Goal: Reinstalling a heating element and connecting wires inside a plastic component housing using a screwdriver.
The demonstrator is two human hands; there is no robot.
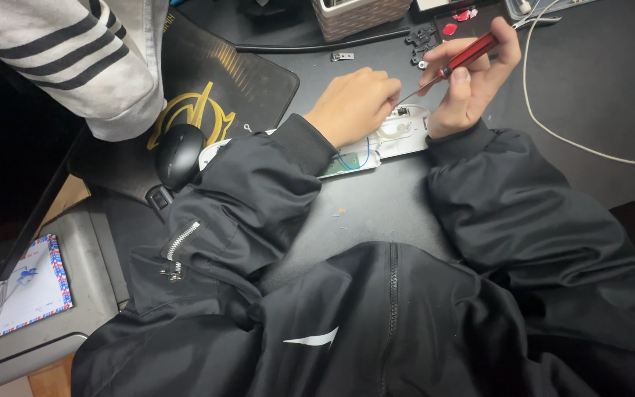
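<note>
My left hand rests closed on a white opened device lying on the dark desk, holding it down. Thin blue wires and a green circuit board show inside the device, below my wrist. My right hand grips a red-handled screwdriver, whose thin metal tip points down-left into the device near my left fingers. Both my arms are in black jacket sleeves.
A black computer mouse lies on a black mouse pad with a yellow emblem. Another person's striped grey sleeve hangs at top left. Small black parts, a woven basket and a white cable lie at the back. An airmail envelope sits lower left.
</note>
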